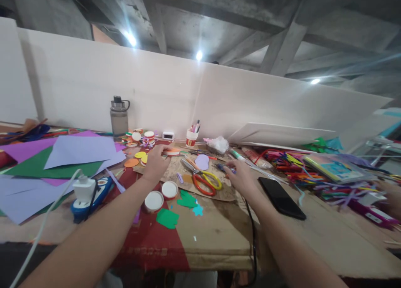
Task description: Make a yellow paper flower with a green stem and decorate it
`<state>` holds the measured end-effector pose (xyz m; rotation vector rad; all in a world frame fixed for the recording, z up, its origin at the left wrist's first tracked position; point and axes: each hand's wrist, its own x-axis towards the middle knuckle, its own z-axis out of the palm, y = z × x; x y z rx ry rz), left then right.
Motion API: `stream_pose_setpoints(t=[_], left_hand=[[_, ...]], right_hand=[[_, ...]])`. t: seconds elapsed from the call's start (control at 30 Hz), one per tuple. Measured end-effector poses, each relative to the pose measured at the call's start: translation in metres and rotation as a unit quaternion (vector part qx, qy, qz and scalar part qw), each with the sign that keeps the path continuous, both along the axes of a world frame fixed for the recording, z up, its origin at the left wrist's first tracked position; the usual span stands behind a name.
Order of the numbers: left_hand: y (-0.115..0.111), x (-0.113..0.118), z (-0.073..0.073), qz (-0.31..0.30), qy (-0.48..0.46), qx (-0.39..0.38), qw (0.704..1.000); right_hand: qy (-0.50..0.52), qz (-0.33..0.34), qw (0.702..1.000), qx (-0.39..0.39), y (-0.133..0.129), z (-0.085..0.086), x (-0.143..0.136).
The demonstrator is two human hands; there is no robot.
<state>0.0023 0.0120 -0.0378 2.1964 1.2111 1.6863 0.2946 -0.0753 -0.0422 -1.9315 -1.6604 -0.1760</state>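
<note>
My left hand (pixel 156 162) reaches to the middle of the table, its fingers closed at the edge of a small round lid-like piece (pixel 171 152) with an orange top. My right hand (pixel 240 176) is closed around a small blue tool (pixel 223 168), which looks like a glue gun; most of it is hidden, and a black cord (pixel 252 233) runs down below that hand. Between the hands lie scissors (pixel 206 183) with red and yellow handles, and a lilac paper piece (pixel 202 162). Nearer me are two white round lids (pixel 154 200) and green paper scraps (pixel 167 218).
Coloured paper sheets (pixel 81 152), a blue power strip (pixel 90 200) and a bottle (pixel 119 119) stand left. A cup of pens (pixel 191 137) is at the back. A phone (pixel 281 197) and many pipe cleaners (pixel 291 167) lie right, near another person's hand (pixel 390 196).
</note>
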Motion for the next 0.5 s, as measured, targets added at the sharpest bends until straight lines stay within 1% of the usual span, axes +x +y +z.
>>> stream_pose_setpoints(t=[0.07, 0.1, 0.17, 0.2, 0.3, 0.4, 0.5], left_hand=[[0.0, 0.0, 0.0, 0.002, 0.003, 0.002, 1.0], [0.0, 0.0, 0.0, 0.001, 0.001, 0.002, 1.0], [0.0, -0.001, 0.001, 0.0, -0.012, -0.001, 1.0], [-0.001, -0.001, 0.002, 0.0, -0.024, -0.005, 1.0], [-0.001, -0.002, 0.005, 0.008, -0.068, -0.021, 0.997], [-0.001, -0.002, 0.007, 0.015, -0.096, -0.037, 0.995], [-0.001, -0.002, 0.006, 0.011, -0.094, -0.04, 0.995]], right_hand=[[0.055, 0.155, 0.986, -0.016, -0.002, 0.009, -0.027], [0.054, 0.221, 0.973, -0.036, -0.001, 0.012, -0.041], [0.014, 0.314, 0.947, -0.062, 0.005, 0.016, -0.065], [-0.015, 0.338, 0.938, -0.067, 0.01, 0.016, -0.075], [-0.091, 0.362, 0.925, -0.068, 0.03, 0.011, -0.095], [-0.17, 0.402, 0.897, -0.065, 0.047, 0.004, -0.104], [-0.232, 0.43, 0.871, -0.06, 0.056, 0.001, -0.108]])
